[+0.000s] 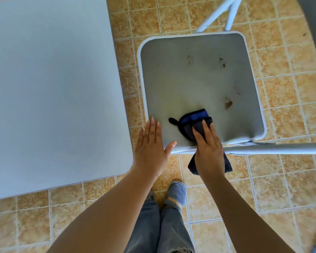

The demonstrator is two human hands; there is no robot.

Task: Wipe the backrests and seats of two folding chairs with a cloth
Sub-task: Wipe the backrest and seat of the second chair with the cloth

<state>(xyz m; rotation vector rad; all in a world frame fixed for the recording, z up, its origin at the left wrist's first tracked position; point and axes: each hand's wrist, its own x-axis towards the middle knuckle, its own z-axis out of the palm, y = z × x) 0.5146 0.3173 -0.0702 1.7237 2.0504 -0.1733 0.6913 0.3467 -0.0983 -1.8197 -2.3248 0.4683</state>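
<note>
A grey folding chair seat [199, 83] with a pale rim lies below me, with several brown dirt marks [228, 104] on it. A dark cloth with a blue band [190, 121] rests on the seat's near part and hangs over the near edge. My right hand [209, 148] presses flat on the cloth. My left hand [150, 147] lies flat, fingers together, on the seat's near left corner, holding nothing. The chair's backrest edge [274, 147] runs as a pale bar to the right of my right hand.
A large grey table top [49, 88] fills the left, close beside the chair. White chair legs [224, 13] cross at the top. The floor [281, 189] is orange-tan tile. My grey trousers and a slipper [176, 193] are below.
</note>
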